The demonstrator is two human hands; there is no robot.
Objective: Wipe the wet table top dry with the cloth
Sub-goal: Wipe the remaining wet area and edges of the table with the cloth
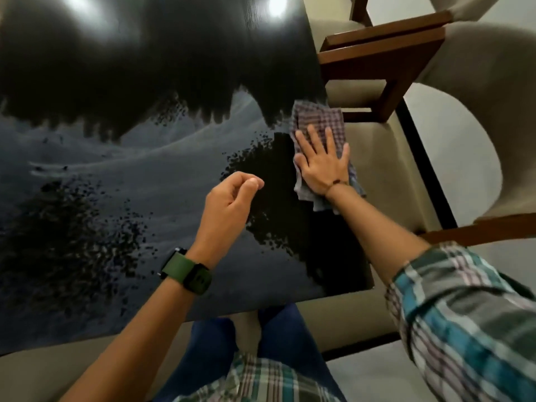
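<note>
A dark glossy table top (121, 82) fills the left and middle of the view, with a pale film and patches of droplets across its near half. A checked cloth (319, 117) lies at the table's right edge, partly hanging over it. My right hand (322, 161) presses flat on the cloth, fingers spread and pointing away from me. My left hand (229, 204) hovers above the table just left of the cloth, fingers loosely curled with nothing in them. A green watch sits on the left wrist.
Wooden-framed chairs with beige cushions (383, 158) stand close along the table's right side, one frame (380, 56) at the far right corner. Lamp reflections glare at the table's far end. My legs are at the near edge.
</note>
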